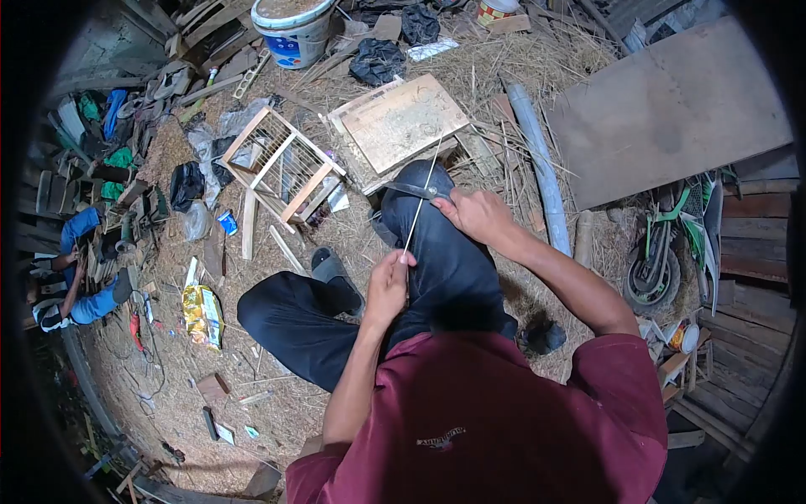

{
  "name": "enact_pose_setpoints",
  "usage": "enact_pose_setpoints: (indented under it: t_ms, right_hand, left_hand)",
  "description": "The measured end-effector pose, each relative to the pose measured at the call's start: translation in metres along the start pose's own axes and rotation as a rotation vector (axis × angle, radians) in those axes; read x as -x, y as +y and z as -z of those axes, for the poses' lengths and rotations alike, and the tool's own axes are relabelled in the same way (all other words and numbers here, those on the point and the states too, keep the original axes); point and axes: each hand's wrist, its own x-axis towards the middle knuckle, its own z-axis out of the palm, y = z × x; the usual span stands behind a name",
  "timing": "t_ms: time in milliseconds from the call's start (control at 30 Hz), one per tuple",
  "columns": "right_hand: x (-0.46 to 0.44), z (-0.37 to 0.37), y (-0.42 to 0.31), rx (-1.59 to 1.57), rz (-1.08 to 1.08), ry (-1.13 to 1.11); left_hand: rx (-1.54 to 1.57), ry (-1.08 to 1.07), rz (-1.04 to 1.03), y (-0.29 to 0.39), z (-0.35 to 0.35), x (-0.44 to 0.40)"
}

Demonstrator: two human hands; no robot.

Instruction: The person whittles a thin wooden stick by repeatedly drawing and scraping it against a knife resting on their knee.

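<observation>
My left hand [386,287] is closed on the near end of a thin pale bamboo stick [415,220]. The stick slants up and away over my raised knee, its far end by a wooden board [403,122]. In my right hand [477,215] is a knife, gripped near the knee. Its dark blade [405,190] points left and crosses the stick; whether the edge touches the stick I cannot tell. Just beyond my knees, left of the board, stands a small wooden cage frame [281,168] with thin bars.
A large flat panel [672,109] lies at the right, beside a grey pole [539,168] and a green-and-white motorbike [672,244]. A white bucket [294,34] stands at the back. Another person [80,286] sits far left. A yellow packet [201,315] lies on the littered ground.
</observation>
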Motion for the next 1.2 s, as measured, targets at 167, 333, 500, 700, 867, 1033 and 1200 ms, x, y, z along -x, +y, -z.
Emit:
enact_pose_setpoints:
  t_ms: [167, 333, 500, 700, 867, 1033, 1200]
  right_hand:
    - [0.004, 0.003, 0.0, -0.02, -0.069, 0.006]
    - [0.004, 0.002, 0.005, -0.1, -0.103, 0.066]
    - [0.005, -0.011, 0.002, -0.28, -0.038, 0.163]
    - [0.002, -0.002, -0.016, -0.098, 0.008, 0.012]
    - [0.004, -0.001, -0.015, -0.068, -0.006, 0.035]
    - [0.009, -0.005, -0.006, -0.091, -0.036, 0.093]
    - [0.014, -0.009, 0.008, -0.118, -0.049, 0.11]
  left_hand:
    - [-0.036, 0.003, -0.021, -0.004, 0.029, 0.05]
    - [0.098, -0.061, 0.206, 0.009, 0.077, 0.102]
    - [0.225, 0.008, 0.242, 0.032, 0.055, 0.065]
    - [0.37, -0.115, 0.198, 0.042, -0.005, -0.049]
    - [0.222, -0.059, 0.166, 0.035, -0.006, -0.052]
    - [0.195, -0.076, 0.211, 0.037, -0.003, -0.013]
    - [0.18, -0.135, 0.12, 0.007, 0.02, 0.018]
